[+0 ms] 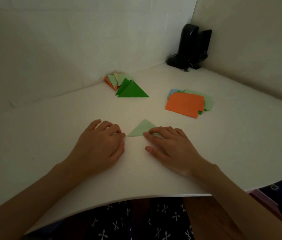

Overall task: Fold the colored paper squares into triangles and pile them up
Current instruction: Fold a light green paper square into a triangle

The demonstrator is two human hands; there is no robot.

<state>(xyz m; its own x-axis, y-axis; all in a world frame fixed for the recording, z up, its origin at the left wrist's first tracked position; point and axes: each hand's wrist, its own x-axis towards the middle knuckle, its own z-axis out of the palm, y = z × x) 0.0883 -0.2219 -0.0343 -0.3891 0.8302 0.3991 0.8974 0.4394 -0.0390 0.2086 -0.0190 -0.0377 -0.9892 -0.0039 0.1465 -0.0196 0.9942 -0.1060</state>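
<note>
Pressing pale green paper triangle (140,129) under fingertips (146,134) of my right hand (171,146), left hand (100,141) lying relaxed alongside; slip risking skewed crease.

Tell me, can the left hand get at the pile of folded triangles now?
Probably yes. The left hand rests on the table, holding nothing, and nothing stands between it and the pile of folded triangles farther ahead.

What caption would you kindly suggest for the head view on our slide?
Right hand presses a folded light-green triangle; left hand rests beside it.
</note>
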